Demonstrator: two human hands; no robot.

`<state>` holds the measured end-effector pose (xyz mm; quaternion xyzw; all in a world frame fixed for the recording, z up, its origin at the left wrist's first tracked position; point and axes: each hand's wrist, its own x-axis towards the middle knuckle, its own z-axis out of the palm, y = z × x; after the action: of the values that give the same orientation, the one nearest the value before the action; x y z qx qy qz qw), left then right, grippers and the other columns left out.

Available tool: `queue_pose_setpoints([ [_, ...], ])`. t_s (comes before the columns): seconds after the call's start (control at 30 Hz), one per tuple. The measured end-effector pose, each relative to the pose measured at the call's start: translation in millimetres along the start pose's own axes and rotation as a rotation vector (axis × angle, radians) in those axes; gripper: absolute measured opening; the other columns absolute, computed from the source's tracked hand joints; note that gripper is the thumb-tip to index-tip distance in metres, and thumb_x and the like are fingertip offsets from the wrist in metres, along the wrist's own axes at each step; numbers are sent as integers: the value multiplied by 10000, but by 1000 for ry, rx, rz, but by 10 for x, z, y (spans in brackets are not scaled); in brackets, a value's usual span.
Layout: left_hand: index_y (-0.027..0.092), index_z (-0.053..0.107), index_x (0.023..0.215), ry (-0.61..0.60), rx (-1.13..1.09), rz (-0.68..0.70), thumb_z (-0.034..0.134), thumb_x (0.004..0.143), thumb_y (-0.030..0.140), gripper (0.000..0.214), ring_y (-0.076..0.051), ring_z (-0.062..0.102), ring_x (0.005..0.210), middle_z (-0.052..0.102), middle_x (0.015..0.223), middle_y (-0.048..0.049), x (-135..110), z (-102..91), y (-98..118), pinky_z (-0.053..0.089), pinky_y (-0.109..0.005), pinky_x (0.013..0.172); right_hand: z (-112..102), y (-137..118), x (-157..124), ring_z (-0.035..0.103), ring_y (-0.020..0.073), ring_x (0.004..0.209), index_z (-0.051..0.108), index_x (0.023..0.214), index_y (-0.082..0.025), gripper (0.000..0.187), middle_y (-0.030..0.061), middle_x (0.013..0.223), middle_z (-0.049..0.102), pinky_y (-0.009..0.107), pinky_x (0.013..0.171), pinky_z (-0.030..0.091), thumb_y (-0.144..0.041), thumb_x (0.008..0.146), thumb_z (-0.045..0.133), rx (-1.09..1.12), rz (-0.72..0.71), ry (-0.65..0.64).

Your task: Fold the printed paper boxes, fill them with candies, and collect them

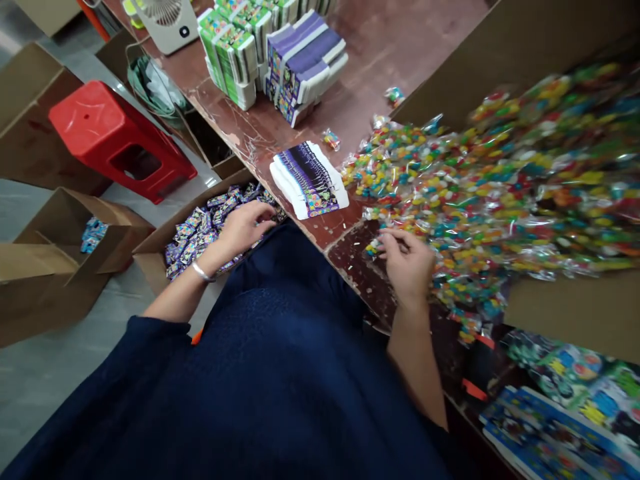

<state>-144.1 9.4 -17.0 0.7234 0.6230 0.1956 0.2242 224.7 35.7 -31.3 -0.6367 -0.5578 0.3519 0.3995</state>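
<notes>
My left hand hovers at the edge of a carton filled with small purple printed candy boxes. Its fingers are loosely bent and apart from the thumb, with nothing visible between them. Over the table's front edge, my right hand has its fingertips pinched at a small clear bag of colourful candies. Beside it spreads a big heap of similar candy bags, blurred towards the right. Between my hands, a fanned stack of flat purple box blanks lies on the red table.
Strapped bundles of purple blanks and green blanks stand at the back beside a white fan. A red stool and open cartons are on the floor at left. Blue printed sheets lie at lower right.
</notes>
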Motion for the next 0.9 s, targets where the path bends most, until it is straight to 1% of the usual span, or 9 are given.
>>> queue_pose_setpoints([
  [0.1,203,684,1165,4,30,133,702,946,243,223,-253,619,1105,679,1133,-101,396,309,460,521,-346,927,222,-33,136,697,164,627,783,1101,-196,314,44,867,777,305,599,584,-420,910,672,-27,-30,-99],
  [0.17,191,644,1280,-7,89,120,738,904,182,388,-294,568,1200,637,1239,-139,628,456,620,516,-367,942,382,-67,254,650,150,578,744,1228,-185,406,21,819,748,301,588,557,-422,911,657,-35,-51,-151],
  [0.3,148,590,1362,4,179,30,820,833,172,577,-325,519,1241,592,1285,-170,872,600,634,504,-392,977,664,-114,507,614,161,563,648,1382,-135,539,-34,643,672,303,627,520,-378,902,655,-132,-65,-249],
  [0.43,132,612,1312,29,178,2,837,839,245,535,-312,519,1214,593,1258,-169,874,644,553,494,-400,994,844,-138,628,601,151,517,672,1263,-136,432,-49,584,663,282,600,483,-328,877,669,-129,-30,-286],
  [0.57,138,633,1250,71,120,28,852,812,225,498,-309,532,1177,612,1247,-167,800,614,567,489,-416,992,799,-216,567,561,112,436,657,969,-199,234,-60,608,654,243,480,443,-402,860,703,85,25,-97],
  [0.7,172,677,1009,113,-131,133,799,874,274,208,-270,587,1105,669,1156,-125,726,451,661,492,-410,987,513,-361,389,591,111,452,637,860,-227,284,-44,624,656,222,421,448,-488,852,750,256,14,-123],
  [0.77,169,659,867,-17,-406,153,739,931,365,221,-215,627,956,697,1017,-95,706,360,714,518,-372,901,361,-439,283,608,116,468,647,864,-233,303,-38,633,667,227,432,485,-506,845,776,276,-8,-144],
  [0.83,156,649,814,-266,-723,135,736,921,457,331,-161,640,821,711,933,-77,692,304,763,533,-328,800,249,-511,184,623,120,490,651,863,-236,320,-33,646,677,235,457,522,-524,845,789,274,-33,-139],
  [0.9,148,673,857,-503,-987,83,808,840,519,395,-140,668,781,736,932,-78,671,297,811,546,-296,749,187,-570,92,638,125,508,651,855,-237,325,-28,656,685,245,479,547,-533,852,786,268,-47,-132],
])
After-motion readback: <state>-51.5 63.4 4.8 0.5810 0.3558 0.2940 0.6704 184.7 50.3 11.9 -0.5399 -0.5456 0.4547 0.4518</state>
